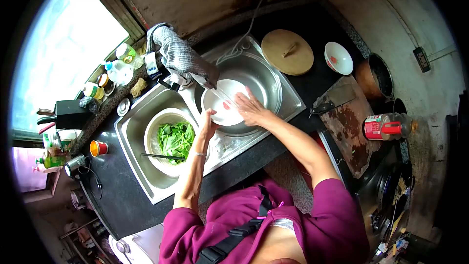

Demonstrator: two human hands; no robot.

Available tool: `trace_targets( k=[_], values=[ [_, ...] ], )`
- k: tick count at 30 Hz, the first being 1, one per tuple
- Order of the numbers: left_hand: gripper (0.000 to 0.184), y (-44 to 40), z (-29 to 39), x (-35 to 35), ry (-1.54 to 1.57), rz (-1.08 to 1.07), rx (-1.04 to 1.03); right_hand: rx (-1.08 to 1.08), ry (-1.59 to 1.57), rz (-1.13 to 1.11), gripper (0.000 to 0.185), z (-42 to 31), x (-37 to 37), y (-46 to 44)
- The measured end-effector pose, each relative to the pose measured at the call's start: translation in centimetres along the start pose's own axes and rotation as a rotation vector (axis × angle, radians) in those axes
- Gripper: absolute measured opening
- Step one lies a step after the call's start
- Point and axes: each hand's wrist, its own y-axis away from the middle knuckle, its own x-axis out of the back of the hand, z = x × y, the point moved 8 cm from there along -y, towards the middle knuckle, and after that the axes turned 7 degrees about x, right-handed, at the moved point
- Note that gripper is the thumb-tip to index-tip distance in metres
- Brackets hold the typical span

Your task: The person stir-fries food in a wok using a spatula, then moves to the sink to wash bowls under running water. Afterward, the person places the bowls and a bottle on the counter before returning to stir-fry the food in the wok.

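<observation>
A white bowl (215,101) with a red mark inside is tilted over the right basin of the steel sink (266,80), below the cloth-wrapped faucet (183,56). My left hand (207,122) grips its lower left rim. My right hand (250,107) lies against the inner right side of the bowl, fingers extended. Water appears to run from the faucet into the bowl. In the left basin, a white colander (152,142) holds green leaves (176,139) and a dark utensil (163,156).
On the right counter are a round wooden lid (278,51), another bowl (338,58), a cleaver (337,99) on a cutting board (349,139), a pot (373,76) and a red-labelled jar (381,126). Bottles (119,72), a knife block (71,114) and an orange cup (98,148) stand at the left.
</observation>
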Motion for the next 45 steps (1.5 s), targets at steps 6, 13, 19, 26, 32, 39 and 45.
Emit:
trace_targets(
  k=[6, 13, 19, 26, 32, 39, 45],
  values=[
    [0.05, -0.3, -1.5, -0.8, 0.26, -0.108, 0.121, 0.011, -0.4, 0.334, 0.043, -3.0, -1.7, -1.8],
    [0.035, -2.3, -5.8, 0.5, 0.273, -0.128, 0.373, -0.172, -0.234, 0.464, 0.037, -1.8, 8.2, 2.9],
    [0.027, -2.8, -8.9, -0.4, 0.616, -0.211, 0.59, -0.419, -1.445, 0.948, 0.046, 1.0, 9.5, 8.6],
    [0.05, 2.4, -7.8, -8.3, 1.24, -0.464, 0.884, -0.735, -0.925, 0.821, 0.04, -4.1, 6.4, 24.5],
    [0.05, 0.4, -8.2, -8.1, 1.16, -0.404, 0.739, -1.239, -1.267, 0.889, 0.029, -13.7, -2.3, 50.2],
    [0.049, -0.6, -8.7, -7.4, 1.095, -0.31, 0.441, -2.281, 0.429, 0.531, 0.019, -23.9, -2.6, 88.8],
    [0.049, -0.5, -8.5, -5.5, 1.022, -0.203, 0.231, -1.907, 0.115, 0.49, 0.037, -24.0, -21.0, 110.8]
  ],
)
